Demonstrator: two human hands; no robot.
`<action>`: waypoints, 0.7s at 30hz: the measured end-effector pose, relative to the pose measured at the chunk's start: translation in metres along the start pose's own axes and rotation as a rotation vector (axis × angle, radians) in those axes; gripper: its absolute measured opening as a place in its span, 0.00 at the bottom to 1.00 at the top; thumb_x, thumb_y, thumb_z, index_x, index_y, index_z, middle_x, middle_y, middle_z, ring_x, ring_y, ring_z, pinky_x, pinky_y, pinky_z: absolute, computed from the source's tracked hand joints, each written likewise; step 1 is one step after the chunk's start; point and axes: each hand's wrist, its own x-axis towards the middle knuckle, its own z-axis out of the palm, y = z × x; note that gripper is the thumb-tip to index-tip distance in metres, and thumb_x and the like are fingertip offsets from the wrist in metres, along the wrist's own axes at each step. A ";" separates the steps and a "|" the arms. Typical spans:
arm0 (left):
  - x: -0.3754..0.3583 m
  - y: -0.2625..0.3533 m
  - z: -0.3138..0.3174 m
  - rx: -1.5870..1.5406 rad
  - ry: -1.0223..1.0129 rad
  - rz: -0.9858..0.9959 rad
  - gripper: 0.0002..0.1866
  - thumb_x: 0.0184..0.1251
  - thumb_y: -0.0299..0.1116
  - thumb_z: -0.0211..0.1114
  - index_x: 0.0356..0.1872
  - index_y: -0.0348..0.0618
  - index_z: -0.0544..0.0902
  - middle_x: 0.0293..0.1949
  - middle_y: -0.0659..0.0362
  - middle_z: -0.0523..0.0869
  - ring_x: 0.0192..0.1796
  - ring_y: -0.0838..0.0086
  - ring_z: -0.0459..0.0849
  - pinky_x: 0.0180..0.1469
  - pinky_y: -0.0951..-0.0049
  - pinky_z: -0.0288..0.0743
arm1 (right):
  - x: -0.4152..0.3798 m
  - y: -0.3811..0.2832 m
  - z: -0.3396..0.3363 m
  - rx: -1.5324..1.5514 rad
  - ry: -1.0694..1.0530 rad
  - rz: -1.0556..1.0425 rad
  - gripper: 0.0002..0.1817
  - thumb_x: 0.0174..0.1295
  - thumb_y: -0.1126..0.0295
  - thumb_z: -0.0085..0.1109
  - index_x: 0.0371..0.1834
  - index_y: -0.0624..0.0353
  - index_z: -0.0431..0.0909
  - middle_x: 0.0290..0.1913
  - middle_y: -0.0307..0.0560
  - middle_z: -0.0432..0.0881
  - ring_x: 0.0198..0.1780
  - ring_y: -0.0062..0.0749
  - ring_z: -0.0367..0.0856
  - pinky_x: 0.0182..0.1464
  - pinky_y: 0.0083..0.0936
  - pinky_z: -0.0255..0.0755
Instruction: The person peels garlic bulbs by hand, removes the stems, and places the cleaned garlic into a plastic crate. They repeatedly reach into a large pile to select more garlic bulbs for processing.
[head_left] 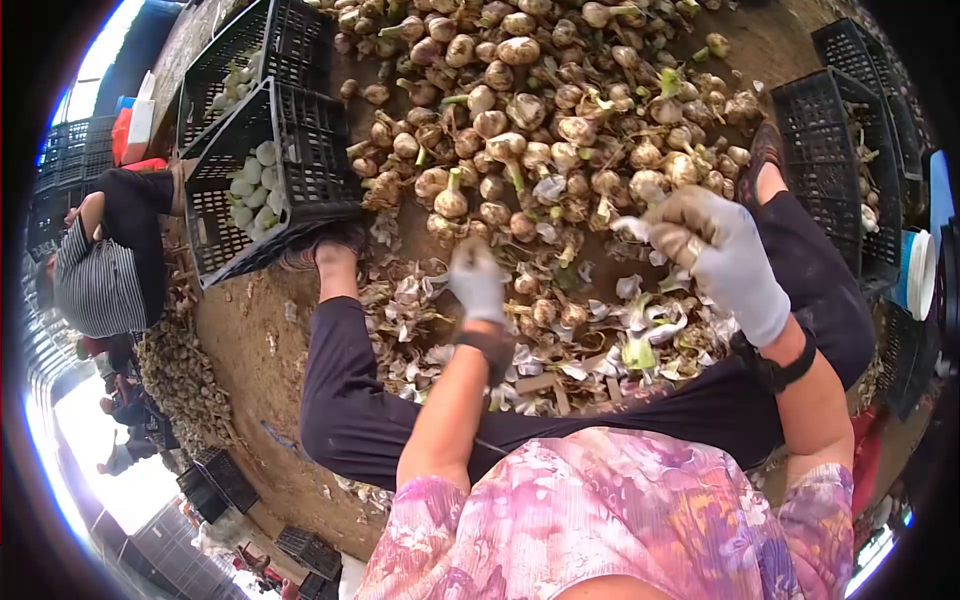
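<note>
Both hands wear pale, soiled gloves. Over the near edge of a large garlic heap, my left hand points forward, its fingertips blurred, so what they hold is unclear. My right hand is raised over the heap's right part, fingers curled together around a whitish piece that sticks out to the left; it looks like garlic skin or a clove. Loose peels and scraps lie between the legs, below both hands.
Black crates with pale bulbs stand at the left, more black crates at the right beside a white bucket. A person in a striped top sits far left near another garlic pile. Both my legs flank the heap.
</note>
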 end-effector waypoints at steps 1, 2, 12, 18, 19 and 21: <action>-0.032 -0.002 0.007 0.196 -0.003 0.225 0.04 0.64 0.34 0.63 0.33 0.47 0.82 0.29 0.54 0.85 0.29 0.64 0.83 0.32 0.67 0.76 | -0.001 0.006 0.002 0.189 0.025 0.117 0.09 0.61 0.72 0.62 0.41 0.64 0.81 0.32 0.42 0.81 0.33 0.23 0.79 0.38 0.23 0.73; -0.055 -0.007 0.007 0.372 -0.203 0.368 0.03 0.60 0.33 0.64 0.32 0.48 0.82 0.29 0.53 0.85 0.30 0.61 0.83 0.33 0.64 0.77 | -0.001 0.010 0.006 0.249 0.051 0.121 0.11 0.61 0.70 0.63 0.44 0.64 0.80 0.32 0.40 0.80 0.33 0.22 0.78 0.38 0.22 0.73; -0.110 -0.017 0.059 0.894 -0.984 0.625 0.10 0.60 0.34 0.59 0.39 0.49 0.85 0.45 0.48 0.85 0.45 0.55 0.86 0.44 0.56 0.79 | -0.012 0.002 0.023 -0.085 0.005 -0.213 0.14 0.54 0.75 0.60 0.45 0.66 0.79 0.30 0.50 0.82 0.30 0.36 0.80 0.34 0.29 0.74; -0.088 0.046 0.060 -0.132 -0.145 0.149 0.25 0.61 0.36 0.65 0.58 0.42 0.70 0.57 0.47 0.77 0.55 0.51 0.79 0.56 0.60 0.73 | -0.011 0.036 0.048 0.200 -0.061 -0.083 0.09 0.66 0.68 0.58 0.32 0.61 0.75 0.25 0.36 0.77 0.21 0.15 0.72 0.19 0.16 0.67; -0.066 0.046 0.058 -0.504 -0.385 0.055 0.26 0.62 0.34 0.67 0.60 0.44 0.69 0.56 0.55 0.78 0.57 0.64 0.79 0.55 0.66 0.74 | -0.007 0.039 0.057 0.250 -0.032 -0.045 0.10 0.66 0.65 0.59 0.31 0.60 0.75 0.24 0.35 0.75 0.20 0.14 0.70 0.19 0.15 0.66; -0.081 0.123 -0.004 -0.915 -0.345 0.022 0.26 0.67 0.33 0.67 0.62 0.44 0.67 0.55 0.58 0.78 0.59 0.70 0.77 0.59 0.72 0.71 | -0.009 0.033 0.070 0.415 -0.052 0.178 0.17 0.66 0.53 0.61 0.33 0.56 0.76 0.20 0.32 0.71 0.16 0.14 0.67 0.17 0.14 0.65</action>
